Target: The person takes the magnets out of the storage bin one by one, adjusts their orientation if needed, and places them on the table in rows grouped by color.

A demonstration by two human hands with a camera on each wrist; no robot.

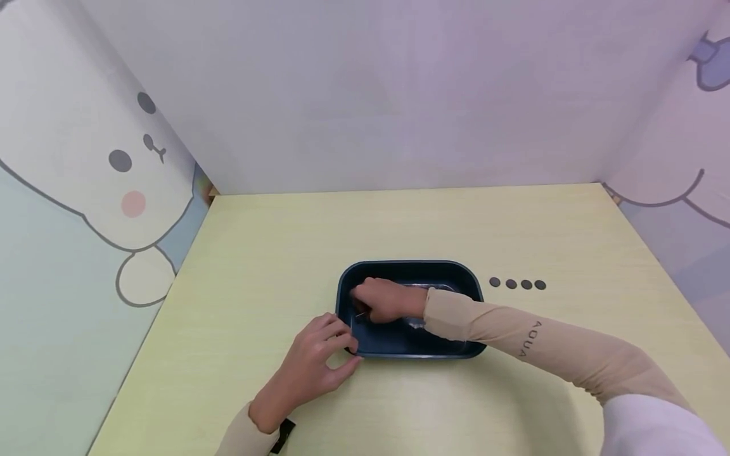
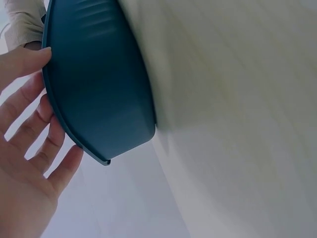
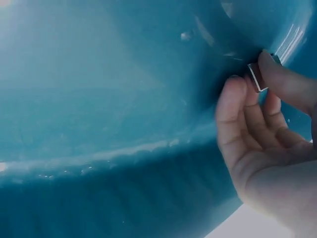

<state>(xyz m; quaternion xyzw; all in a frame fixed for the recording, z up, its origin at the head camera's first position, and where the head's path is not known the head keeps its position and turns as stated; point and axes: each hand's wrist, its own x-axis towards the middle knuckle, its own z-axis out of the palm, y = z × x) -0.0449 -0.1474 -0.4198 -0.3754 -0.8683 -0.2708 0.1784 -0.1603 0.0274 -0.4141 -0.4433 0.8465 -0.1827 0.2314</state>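
A dark blue rectangular basin (image 1: 410, 349) with rounded corners stands on the table. My left hand (image 1: 316, 354) grips its near left corner, with the thumb and fingertips at the rim, as the left wrist view also shows. My right hand (image 1: 388, 300) reaches down inside the basin's left part. Between its thumb and fingers it pinches a small flat rectangular piece with a shiny metallic edge (image 3: 257, 79). The piece's exact kind cannot be told. Shiny spots and droplets, like water, show on the basin's inner surface (image 3: 99, 114). The right forearm hides part of the basin's right side.
Several dark round discs (image 1: 511, 284) lie in a row on the pale wooden table (image 1: 274, 240), right of the basin. White and pastel cartoon-printed panels (image 1: 399, 95) enclose the table at the back and sides. A black strip (image 1: 282, 436) shows by the left wrist.
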